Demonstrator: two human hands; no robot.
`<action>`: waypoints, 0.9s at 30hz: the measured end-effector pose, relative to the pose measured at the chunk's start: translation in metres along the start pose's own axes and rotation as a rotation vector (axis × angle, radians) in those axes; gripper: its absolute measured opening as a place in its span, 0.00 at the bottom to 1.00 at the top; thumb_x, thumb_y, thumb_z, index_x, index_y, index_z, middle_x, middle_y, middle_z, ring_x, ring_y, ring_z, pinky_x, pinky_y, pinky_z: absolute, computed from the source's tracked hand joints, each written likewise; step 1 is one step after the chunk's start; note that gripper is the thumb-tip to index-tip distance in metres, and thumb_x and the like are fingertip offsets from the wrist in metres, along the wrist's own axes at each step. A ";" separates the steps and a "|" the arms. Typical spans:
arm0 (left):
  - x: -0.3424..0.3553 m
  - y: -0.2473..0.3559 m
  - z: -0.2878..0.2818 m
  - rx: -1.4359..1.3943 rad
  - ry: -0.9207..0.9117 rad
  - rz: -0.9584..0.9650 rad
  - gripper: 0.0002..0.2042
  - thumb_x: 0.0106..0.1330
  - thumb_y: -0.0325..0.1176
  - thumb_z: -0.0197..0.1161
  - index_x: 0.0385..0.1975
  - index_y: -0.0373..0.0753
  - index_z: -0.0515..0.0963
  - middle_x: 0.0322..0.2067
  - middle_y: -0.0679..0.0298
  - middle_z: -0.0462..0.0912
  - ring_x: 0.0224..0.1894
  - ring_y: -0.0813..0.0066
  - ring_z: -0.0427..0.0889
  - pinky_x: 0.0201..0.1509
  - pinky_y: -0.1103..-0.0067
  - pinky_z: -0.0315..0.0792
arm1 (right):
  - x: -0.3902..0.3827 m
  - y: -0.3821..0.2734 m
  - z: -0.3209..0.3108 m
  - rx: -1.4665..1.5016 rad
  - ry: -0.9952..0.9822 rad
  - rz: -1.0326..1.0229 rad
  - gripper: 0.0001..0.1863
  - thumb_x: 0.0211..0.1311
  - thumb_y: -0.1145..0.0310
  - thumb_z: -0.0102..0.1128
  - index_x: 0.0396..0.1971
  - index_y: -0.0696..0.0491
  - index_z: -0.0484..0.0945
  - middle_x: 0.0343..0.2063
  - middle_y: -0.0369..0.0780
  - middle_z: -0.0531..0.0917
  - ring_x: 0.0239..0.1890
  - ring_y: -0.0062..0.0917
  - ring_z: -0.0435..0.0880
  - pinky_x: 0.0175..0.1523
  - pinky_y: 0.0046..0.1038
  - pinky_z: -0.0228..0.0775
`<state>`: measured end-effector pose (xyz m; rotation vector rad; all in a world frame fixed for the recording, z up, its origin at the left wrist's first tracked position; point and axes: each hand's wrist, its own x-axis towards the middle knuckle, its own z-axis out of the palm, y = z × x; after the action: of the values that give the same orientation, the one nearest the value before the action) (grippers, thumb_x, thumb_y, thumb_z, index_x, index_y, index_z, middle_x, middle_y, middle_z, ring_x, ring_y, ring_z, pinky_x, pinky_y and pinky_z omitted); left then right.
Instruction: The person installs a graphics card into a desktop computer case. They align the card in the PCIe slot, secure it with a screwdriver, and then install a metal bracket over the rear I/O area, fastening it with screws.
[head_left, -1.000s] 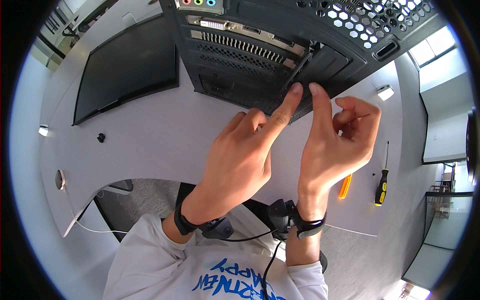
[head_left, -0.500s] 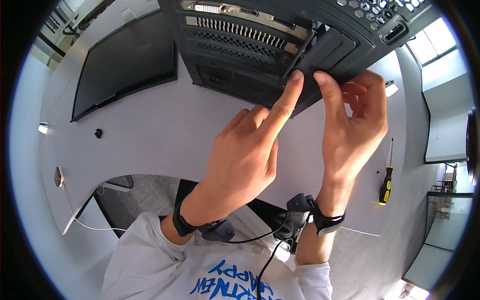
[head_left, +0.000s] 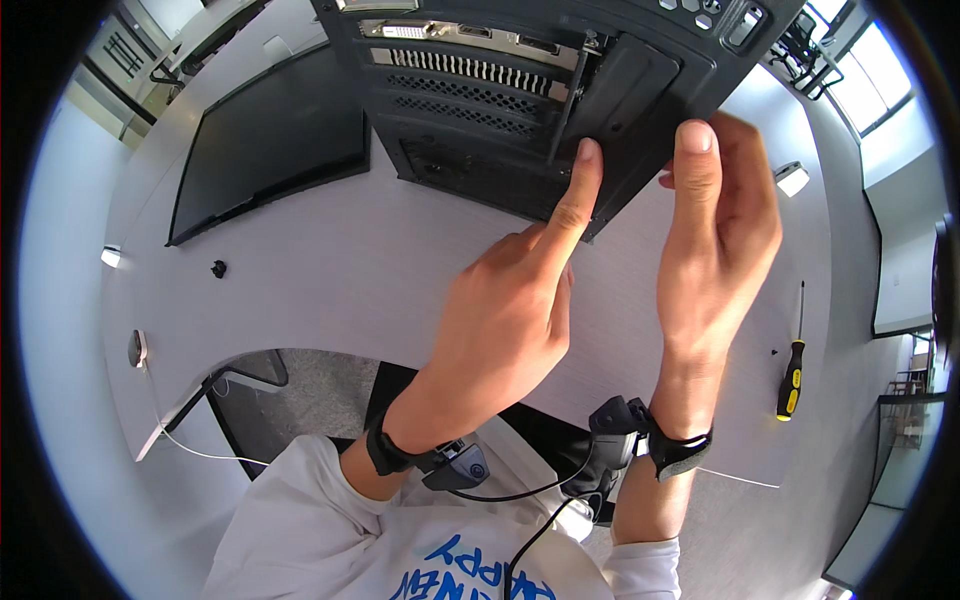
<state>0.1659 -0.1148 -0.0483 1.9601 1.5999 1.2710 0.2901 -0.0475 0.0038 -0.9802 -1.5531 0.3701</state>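
A black computer case (head_left: pixel 630 110) stands tilted at the top, its back panel toward me with metal ports, vented slot covers (head_left: pixel 470 70) and a narrow upright bracket (head_left: pixel 570 100). My left hand (head_left: pixel 510 320) has its index finger stretched out, the tip on the panel just below the bracket. The other left fingers are bent and partly hidden. Beside the case's right edge is my right hand (head_left: pixel 715 230), thumb raised and apart from the bent fingers. Those fingertips are partly hidden behind the thumb, close to the case's side; contact is hard to tell.
On the desk, a black monitor (head_left: pixel 275 145) lies at the left, with a small black part (head_left: pixel 219 269) nearer me. To the right are a yellow-black screwdriver (head_left: pixel 791 380), a tiny dark screw-like piece (head_left: pixel 774 352) and a small white device (head_left: pixel 792 179). A corded device (head_left: pixel 137 348) sits far left.
My right hand has drawn its thumb off the panel and shifted right to the case's edge. My left index finger stays on the panel. The whole view has shifted slightly.
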 end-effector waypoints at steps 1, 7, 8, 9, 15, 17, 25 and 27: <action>-0.001 0.001 0.001 -0.011 -0.003 -0.003 0.42 0.64 0.15 0.53 0.79 0.49 0.49 0.22 0.60 0.76 0.25 0.65 0.79 0.39 0.73 0.77 | 0.002 -0.002 -0.001 0.006 -0.005 -0.026 0.20 0.74 0.54 0.60 0.42 0.61 0.80 0.28 0.35 0.80 0.31 0.16 0.75 0.38 0.18 0.68; -0.003 0.003 0.005 -0.092 0.006 0.002 0.43 0.62 0.14 0.52 0.79 0.46 0.47 0.21 0.60 0.76 0.24 0.65 0.79 0.39 0.73 0.77 | 0.024 -0.014 -0.010 -0.073 -0.098 -0.044 0.18 0.68 0.58 0.68 0.37 0.60 0.82 0.26 0.32 0.79 0.30 0.14 0.72 0.37 0.16 0.63; -0.003 0.003 0.005 -0.095 0.007 0.005 0.44 0.62 0.13 0.52 0.79 0.46 0.47 0.21 0.60 0.76 0.24 0.65 0.79 0.39 0.73 0.77 | 0.026 -0.015 -0.010 -0.070 -0.115 -0.040 0.17 0.68 0.58 0.69 0.36 0.60 0.82 0.26 0.32 0.79 0.29 0.13 0.71 0.37 0.16 0.63; -0.003 0.003 0.005 -0.110 0.007 0.007 0.43 0.62 0.13 0.52 0.79 0.46 0.47 0.21 0.60 0.76 0.24 0.65 0.79 0.39 0.73 0.77 | 0.026 -0.016 -0.011 -0.084 -0.112 -0.052 0.17 0.67 0.59 0.69 0.35 0.60 0.82 0.25 0.32 0.79 0.29 0.13 0.71 0.37 0.16 0.63; -0.003 0.003 0.007 -0.118 0.001 0.004 0.43 0.63 0.14 0.52 0.79 0.44 0.47 0.21 0.59 0.75 0.25 0.63 0.79 0.38 0.72 0.77 | 0.026 -0.016 -0.007 -0.162 -0.058 -0.092 0.17 0.65 0.58 0.71 0.33 0.60 0.83 0.24 0.34 0.82 0.29 0.13 0.74 0.38 0.17 0.68; -0.003 0.004 0.007 -0.089 0.007 0.017 0.42 0.63 0.14 0.53 0.79 0.44 0.47 0.21 0.59 0.75 0.25 0.62 0.79 0.38 0.72 0.77 | 0.025 -0.015 -0.006 -0.207 -0.040 -0.105 0.18 0.65 0.58 0.71 0.34 0.61 0.83 0.25 0.35 0.83 0.29 0.14 0.75 0.39 0.18 0.70; -0.003 0.002 0.003 0.053 -0.025 -0.017 0.42 0.64 0.16 0.56 0.79 0.45 0.48 0.30 0.51 0.80 0.33 0.50 0.81 0.41 0.65 0.76 | 0.028 -0.008 0.000 -0.140 0.013 -0.150 0.16 0.57 0.64 0.76 0.29 0.60 0.80 0.22 0.38 0.84 0.23 0.21 0.83 0.30 0.22 0.73; -0.003 0.002 0.002 0.075 -0.014 -0.018 0.41 0.64 0.16 0.56 0.78 0.45 0.49 0.33 0.49 0.81 0.34 0.49 0.81 0.41 0.64 0.76 | 0.028 -0.008 0.000 -0.124 0.007 -0.137 0.16 0.57 0.64 0.76 0.30 0.60 0.80 0.22 0.38 0.84 0.23 0.21 0.83 0.30 0.22 0.73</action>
<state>0.1684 -0.1176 -0.0491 1.9893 1.6783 1.2043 0.2882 -0.0316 0.0279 -0.9626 -1.6417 0.1763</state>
